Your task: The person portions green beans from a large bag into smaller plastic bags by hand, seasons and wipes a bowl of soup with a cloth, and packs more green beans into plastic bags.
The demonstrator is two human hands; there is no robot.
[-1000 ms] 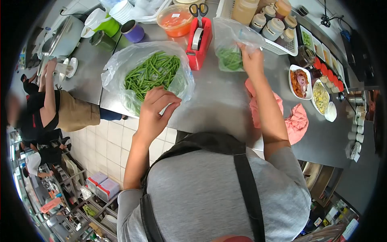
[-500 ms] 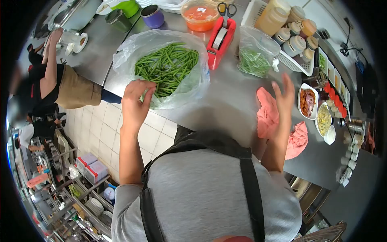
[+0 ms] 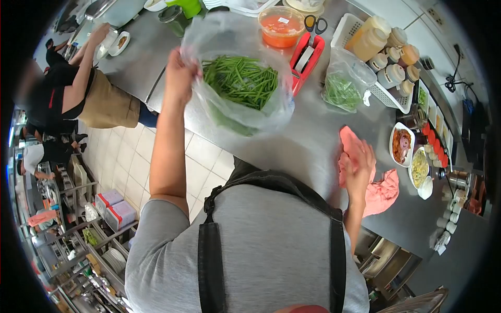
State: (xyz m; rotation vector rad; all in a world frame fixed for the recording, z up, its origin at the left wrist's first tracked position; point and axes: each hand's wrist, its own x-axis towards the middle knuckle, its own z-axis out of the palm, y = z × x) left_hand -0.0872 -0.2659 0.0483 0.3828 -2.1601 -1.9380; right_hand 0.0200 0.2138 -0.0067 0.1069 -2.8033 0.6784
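Note:
A clear plastic bag (image 3: 279,117) full of cut green beans (image 3: 242,81) is at the left of the steel counter, its mouth wide and facing me. My left hand (image 3: 180,75) pinches the bag's left rim, and the plastic there is pulled upward. Over a pink cloth (image 3: 352,143) on the right is my right hand (image 3: 360,169), fingers bent and a little apart; whether it touches the cloth I cannot tell. A second pink cloth (image 3: 382,193) lies crumpled just beside it.
Past the bag stand a red tape dispenser (image 3: 308,60), scissors (image 3: 315,25) and a tub of orange sauce (image 3: 282,26). A smaller bag of greens (image 3: 342,91) sits near a white basket (image 3: 383,91) of bottles. Food dishes (image 3: 402,145) line the right. Another person (image 3: 78,94) works at left.
My left hand has gone from the beans' edge up to the bag's rim, lifting it. My right hand has come down from the air to the pink cloth.

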